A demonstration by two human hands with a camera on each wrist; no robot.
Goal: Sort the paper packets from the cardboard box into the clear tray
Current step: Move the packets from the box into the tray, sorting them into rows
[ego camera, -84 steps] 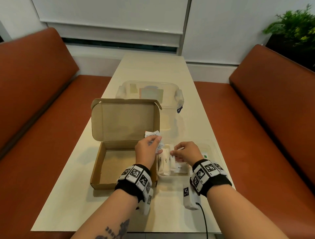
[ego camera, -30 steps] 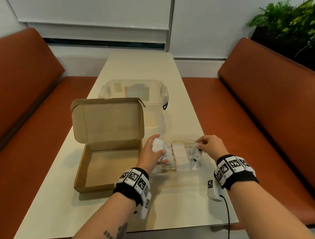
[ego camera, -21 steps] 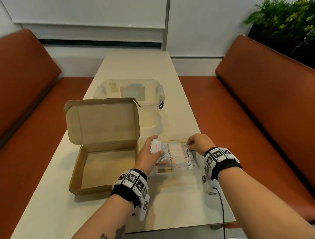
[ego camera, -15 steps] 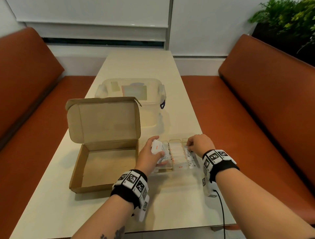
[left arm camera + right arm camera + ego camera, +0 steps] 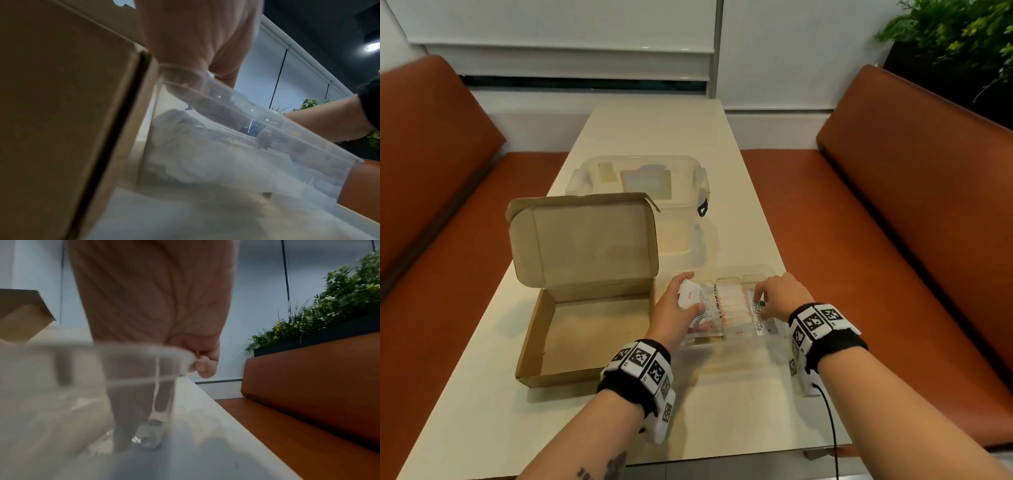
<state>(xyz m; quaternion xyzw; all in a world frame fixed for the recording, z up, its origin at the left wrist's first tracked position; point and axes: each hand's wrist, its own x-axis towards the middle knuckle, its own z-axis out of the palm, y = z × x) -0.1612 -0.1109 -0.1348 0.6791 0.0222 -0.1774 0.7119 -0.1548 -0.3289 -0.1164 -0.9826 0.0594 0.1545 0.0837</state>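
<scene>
Even indoor light, wrist views blurred, perhaps motion-smeared

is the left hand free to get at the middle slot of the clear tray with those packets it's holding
Probably yes. The left hand holds its packets over the left end of the clear tray, and the middle slot beside it is open on top. The right hand works the right slot, so it should not block.

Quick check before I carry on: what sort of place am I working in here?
Likely a café or canteen booth: a long pale table runs between two orange-brown padded benches, with a planter of greenery behind the right-hand one and roller blinds at the far end.
</scene>
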